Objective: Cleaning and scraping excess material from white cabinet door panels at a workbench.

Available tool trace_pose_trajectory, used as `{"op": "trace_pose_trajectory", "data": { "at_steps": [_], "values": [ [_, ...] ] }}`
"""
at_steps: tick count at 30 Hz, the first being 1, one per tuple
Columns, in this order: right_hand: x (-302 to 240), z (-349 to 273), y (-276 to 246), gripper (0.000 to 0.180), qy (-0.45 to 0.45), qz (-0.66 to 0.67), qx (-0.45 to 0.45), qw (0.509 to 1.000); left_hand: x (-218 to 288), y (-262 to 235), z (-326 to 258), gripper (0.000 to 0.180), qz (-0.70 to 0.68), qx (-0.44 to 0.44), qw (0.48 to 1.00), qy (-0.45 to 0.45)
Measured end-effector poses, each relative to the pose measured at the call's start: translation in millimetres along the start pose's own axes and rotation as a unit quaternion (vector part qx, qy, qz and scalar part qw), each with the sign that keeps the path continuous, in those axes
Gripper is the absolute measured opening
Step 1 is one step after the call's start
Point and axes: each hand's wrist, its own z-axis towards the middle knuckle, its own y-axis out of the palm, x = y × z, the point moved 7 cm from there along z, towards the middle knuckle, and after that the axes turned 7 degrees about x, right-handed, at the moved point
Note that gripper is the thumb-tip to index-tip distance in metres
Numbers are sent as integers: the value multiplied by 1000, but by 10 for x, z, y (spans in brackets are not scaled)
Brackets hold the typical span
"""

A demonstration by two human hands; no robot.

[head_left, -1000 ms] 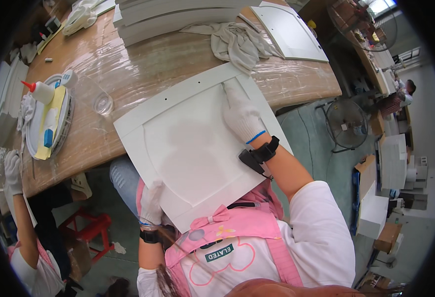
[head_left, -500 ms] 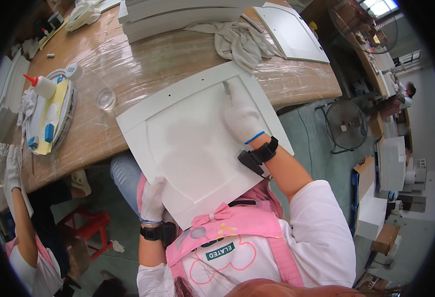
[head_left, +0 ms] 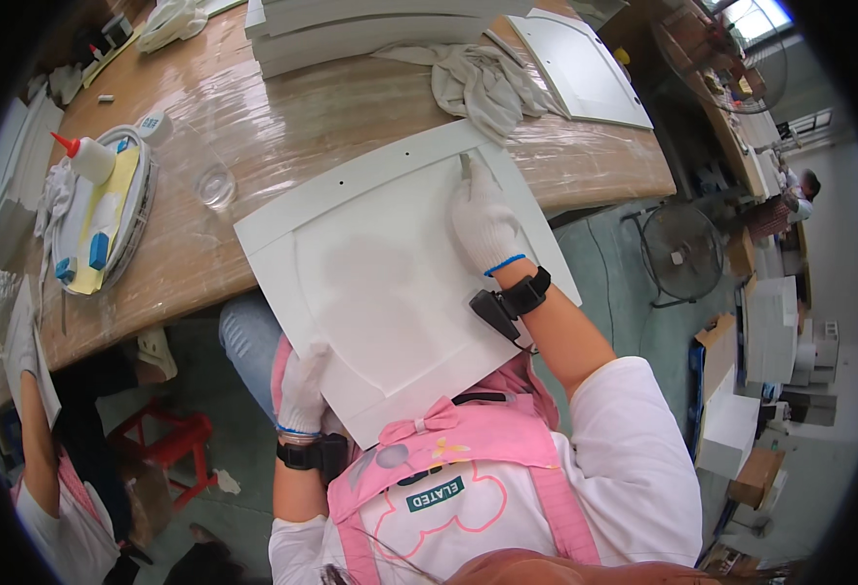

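Note:
A white door panel (head_left: 375,292) with a recessed middle and small dark holes near its far edge leans from my lap onto the table edge. My left hand (head_left: 302,388), in a white knitted glove, is closed on the panel's near left edge. My right hand (head_left: 485,222), gloved too, is on the panel near its far right corner. Its fingers pinch a small grey-green strip (head_left: 466,166) at the inner edge of the raised frame. The strip's exact kind cannot be made out.
The wrapped table (head_left: 351,117) bears a stack of white panels (head_left: 370,34), a crumpled cloth (head_left: 478,83) and another panel (head_left: 585,73). At left are a glue bottle (head_left: 92,164) on an oval tray (head_left: 146,195) and a clear bottle (head_left: 216,183). A co-worker's gloved hand (head_left: 24,351) holds a panel.
My right hand and the strip have shifted slightly right and toward the panel's far edge. My left hand keeps its hold. The co-worker's hand and panel moved a little.

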Motion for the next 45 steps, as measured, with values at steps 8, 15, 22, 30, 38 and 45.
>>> {"op": "trace_pose_trajectory", "data": {
  "at_steps": [8, 15, 22, 30, 38, 45],
  "values": [
    [-115, -317, 446, 41, -301, -329, 10, 895, 49, 54, -4, 48, 6, -19, 1000, -4],
    [-109, -205, 328, 43, -139, -176, 0, 975, 4, 15, -1, 51, 23, -14, 1000, -4],
    [-135, -199, 271, 45, -149, -38, -23, 988, -25, 5, 36, 53, 2, -13, 1000, -12],
    [-167, -276, 377, 43, -192, -151, -57, 968, 38, 67, 7, 50, -2, -12, 1000, -16],
    [-217, -283, 311, 41, -215, -295, 2, 931, 29, 57, 0, 48, -20, -19, 1000, -3],
    [-281, -479, 364, 39, -338, -355, 29, 871, 24, 45, 23, 46, -12, -15, 1000, -11]
  ]
}}
